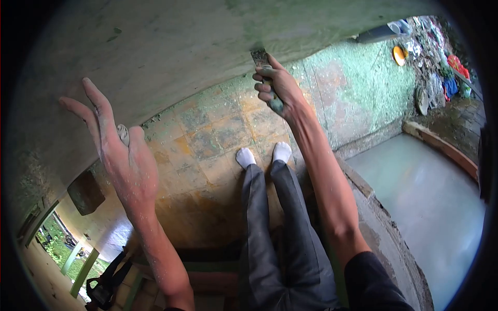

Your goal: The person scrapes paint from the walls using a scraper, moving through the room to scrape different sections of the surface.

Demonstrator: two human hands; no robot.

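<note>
My right hand (277, 85) is wrapped round the dusty, green-smeared handle of a scraper (259, 57). The scraper's flat metal blade points up at the greenish wall (192, 36), its edge right at the surface. My left hand (124, 150) is raised on the left, dusted with pale powder. Two of its fingers stretch out towards the wall, their tips right at it. Between the thumb and the curled fingers shows a small grey crumpled piece (123, 135), partly hidden by the hand.
Below is a stained tiled floor (207, 140) strewn with green flakes, where my white-socked feet (245, 157) stand. To the right lies a grey slab (420, 207) behind a rough ledge (384, 233). Rubbish (441, 67) and an orange round object (399, 56) lie at upper right.
</note>
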